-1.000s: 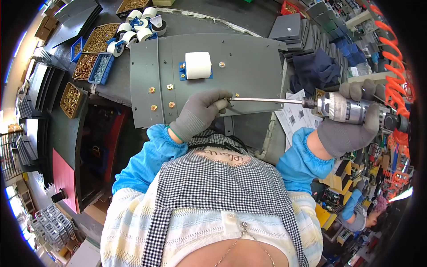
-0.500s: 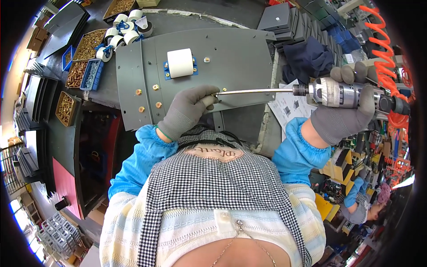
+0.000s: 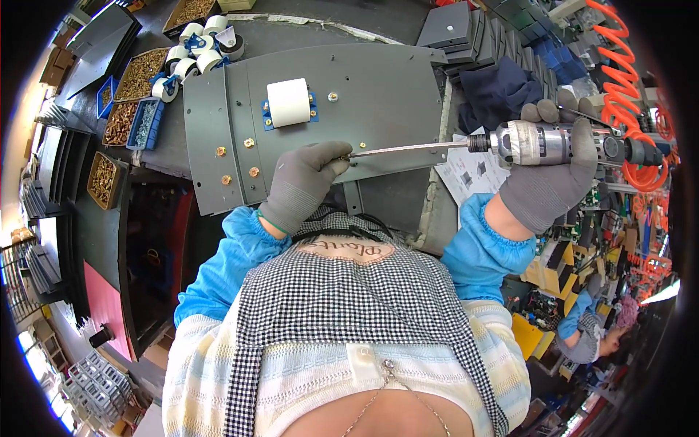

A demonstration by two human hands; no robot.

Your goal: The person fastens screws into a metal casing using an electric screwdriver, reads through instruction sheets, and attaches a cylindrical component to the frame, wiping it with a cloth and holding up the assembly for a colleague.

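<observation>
My right hand (image 3: 557, 156), in a grey glove, is wrapped round a pneumatic screwdriver (image 3: 539, 142) with a tape-wound silver body, held level. Its long thin bit (image 3: 408, 150) points left, reaching my gloved left hand (image 3: 306, 178). The left fingers are pinched at the bit's tip; what sits between them is too small to make out. Beneath lies a dark grey metal panel (image 3: 393, 95) with a white roller caster (image 3: 289, 102) on a blue bracket. Brass-coloured nuts (image 3: 254, 172) sit on its left part, and a silver one (image 3: 333, 97) right of the caster.
Behind left are loose white casters (image 3: 207, 60), a blue bin of silver fasteners (image 3: 145, 124) and trays of brass-coloured hardware (image 3: 105, 178). A printed sheet (image 3: 470, 171) and dark cloth (image 3: 499, 95) lie right. An orange coiled hose (image 3: 619, 80) hangs there; another person (image 3: 582, 331) is farther off.
The screwdriver and my right hand have shifted slightly left and up. My left hand stays pinched at the bit's tip, and the whole view has drifted a little.
</observation>
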